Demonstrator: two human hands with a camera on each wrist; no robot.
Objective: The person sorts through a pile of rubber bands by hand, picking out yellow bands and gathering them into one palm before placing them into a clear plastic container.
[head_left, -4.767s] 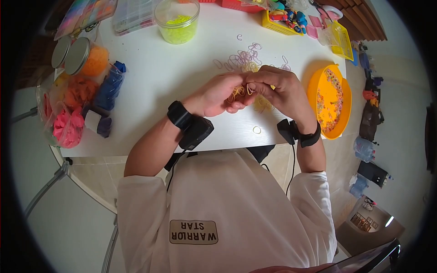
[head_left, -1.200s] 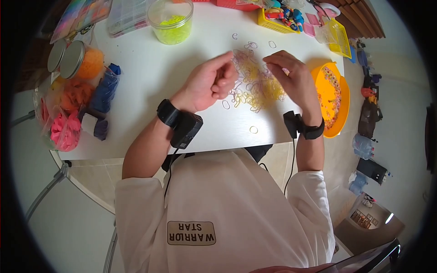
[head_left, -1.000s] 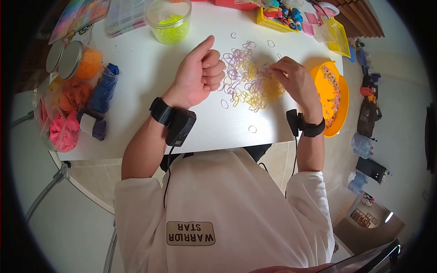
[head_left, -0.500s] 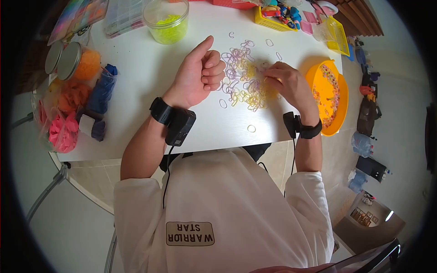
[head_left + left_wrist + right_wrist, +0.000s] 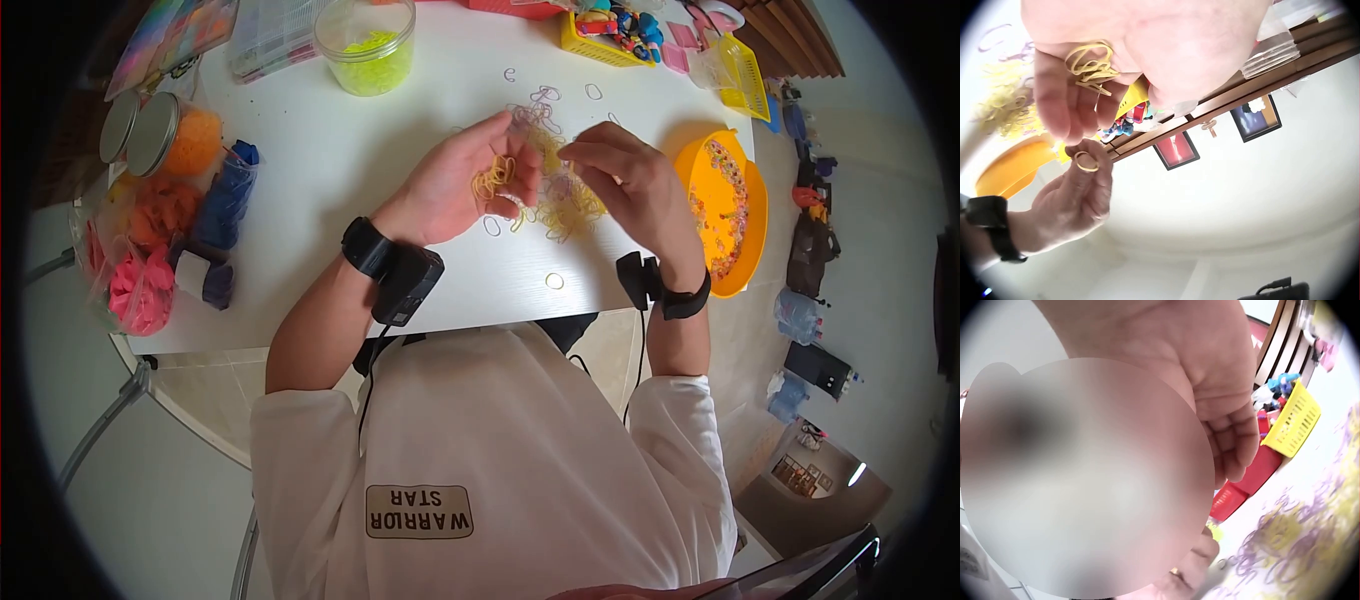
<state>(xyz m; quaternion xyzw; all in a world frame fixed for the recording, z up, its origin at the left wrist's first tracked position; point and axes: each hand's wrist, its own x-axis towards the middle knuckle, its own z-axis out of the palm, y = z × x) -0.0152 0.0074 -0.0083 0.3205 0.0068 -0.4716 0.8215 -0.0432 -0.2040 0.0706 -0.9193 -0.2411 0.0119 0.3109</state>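
Note:
My left hand (image 5: 458, 185), palm up with fingers partly curled, holds a small bunch of yellow bands (image 5: 493, 177). In the left wrist view these bands (image 5: 1093, 65) lie looped against the palm and fingers. Facing it, my right hand (image 5: 632, 190) pinches one yellow band (image 5: 1087, 162) between thumb and finger, close to the left fingertips. Purple and yellow bands (image 5: 575, 208) are spread on the white table beneath and between both hands. A blurred patch covers much of the right wrist view, hiding the right fingertips there.
Right of the hands stands an orange tray (image 5: 715, 240) of small beads. A round tub (image 5: 372, 75) of green pieces, a yellow basket (image 5: 600, 50) and a red one sit at the back. Jars (image 5: 190, 140) and bagged bands (image 5: 140, 290) line the left side.
My left hand has uncurled from a fist, showing the yellow bands, and moved right toward the other hand. My right hand has lifted from the spread bands with one band pinched.

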